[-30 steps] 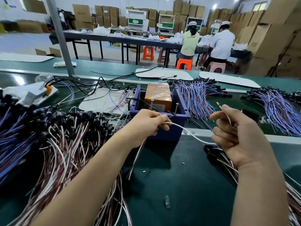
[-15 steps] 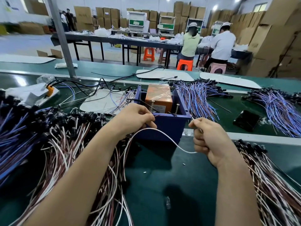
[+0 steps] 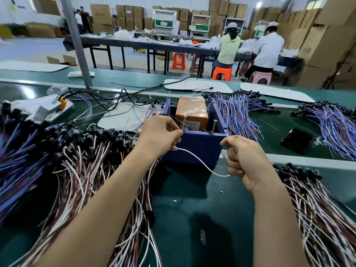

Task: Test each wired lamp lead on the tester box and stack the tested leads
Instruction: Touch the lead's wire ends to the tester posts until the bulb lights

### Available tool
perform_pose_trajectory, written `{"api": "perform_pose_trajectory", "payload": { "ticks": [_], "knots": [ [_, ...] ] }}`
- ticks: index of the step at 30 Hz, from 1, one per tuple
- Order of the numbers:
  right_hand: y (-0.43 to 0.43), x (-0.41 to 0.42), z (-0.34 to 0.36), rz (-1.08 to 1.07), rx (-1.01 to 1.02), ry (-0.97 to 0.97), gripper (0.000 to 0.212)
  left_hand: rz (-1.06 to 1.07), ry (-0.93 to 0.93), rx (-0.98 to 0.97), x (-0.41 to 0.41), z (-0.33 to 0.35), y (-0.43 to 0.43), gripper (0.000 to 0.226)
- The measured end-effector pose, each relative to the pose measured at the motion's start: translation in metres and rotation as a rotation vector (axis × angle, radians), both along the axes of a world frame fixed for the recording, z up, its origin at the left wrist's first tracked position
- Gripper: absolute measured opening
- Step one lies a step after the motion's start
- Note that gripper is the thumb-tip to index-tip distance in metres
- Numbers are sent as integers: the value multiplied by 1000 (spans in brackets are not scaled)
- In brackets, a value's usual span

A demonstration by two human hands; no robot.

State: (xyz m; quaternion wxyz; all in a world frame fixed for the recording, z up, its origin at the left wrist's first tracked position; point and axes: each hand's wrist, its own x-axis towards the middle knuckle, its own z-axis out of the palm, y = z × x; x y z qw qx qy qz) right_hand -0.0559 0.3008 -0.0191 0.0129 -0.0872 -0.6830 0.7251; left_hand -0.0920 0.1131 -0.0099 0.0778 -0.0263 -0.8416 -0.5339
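Note:
The tester box point(image 3: 200, 145) is a blue open box holding an orange block point(image 3: 192, 110), with two upright screws on its near rim. My left hand point(image 3: 159, 134) pinches a lead's wire end close to the left screw point(image 3: 184, 122). My right hand point(image 3: 244, 160) grips the other end of the same lamp lead point(image 3: 200, 162), whose white wire sags between the hands in front of the box. A big pile of red-and-white leads with black lamp heads point(image 3: 82, 162) lies to the left. Another stack of such leads point(image 3: 317, 205) lies to the right.
Bundles of blue-purple leads lie behind the box point(image 3: 238, 110), at far right point(image 3: 335, 122) and far left point(image 3: 17, 151). A black phone point(image 3: 296, 140) lies right of the box. Black cables and white pads cover the green bench behind. Two people sit at a far table.
My right hand has dropped and come in toward the box, curling on the lead. My left hand has moved up to the left screw. The view has tilted slightly.

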Motion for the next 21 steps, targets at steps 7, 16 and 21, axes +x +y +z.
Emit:
{"api": "perform_pose_trajectory", "payload": {
  "ticks": [7,16,21],
  "knots": [
    [2,-1,-1,13,-31,-26,23,52,67,35,-2,-6,5,17],
    [1,-4,-4,41,-38,-39,36,63,40,47,2,-3,6,18],
    [-2,-5,-7,38,-7,-44,36,71,66,20,1,-5,6,12]
  ]
}}
